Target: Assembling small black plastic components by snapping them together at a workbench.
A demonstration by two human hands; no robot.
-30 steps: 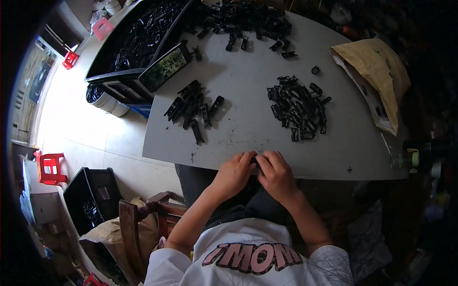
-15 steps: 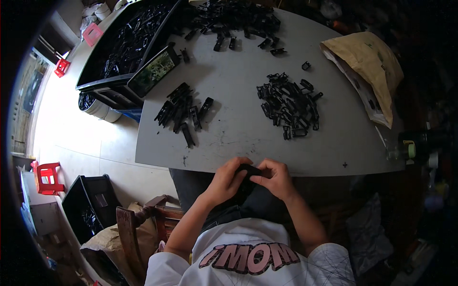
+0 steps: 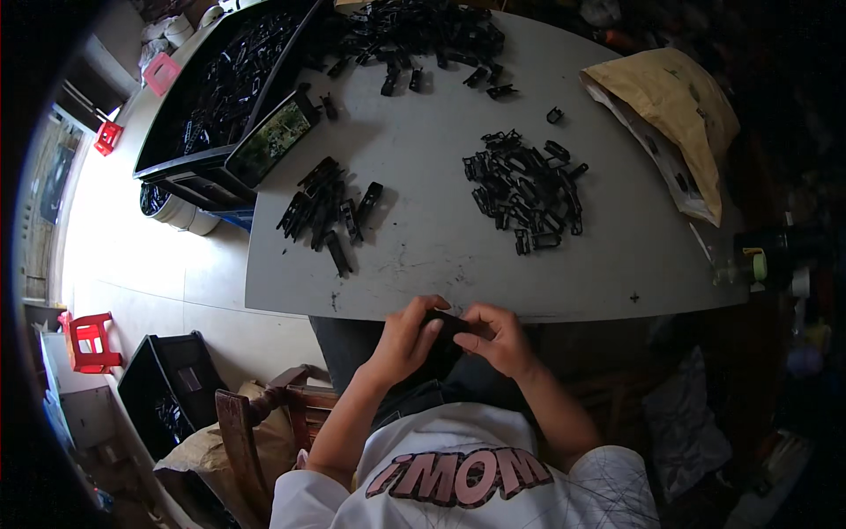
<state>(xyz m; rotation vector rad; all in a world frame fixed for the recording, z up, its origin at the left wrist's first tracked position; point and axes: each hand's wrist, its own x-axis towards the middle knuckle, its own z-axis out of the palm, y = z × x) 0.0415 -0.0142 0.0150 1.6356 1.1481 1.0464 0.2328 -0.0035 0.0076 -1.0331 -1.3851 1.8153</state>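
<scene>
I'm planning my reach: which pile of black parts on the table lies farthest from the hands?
The far pile, at the picture's top edge; the left pile and right pile lie closer.

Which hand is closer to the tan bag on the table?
Right. The right hand is toward the person and left of the tan bag; the left hand is the same way but farther left.
</scene>
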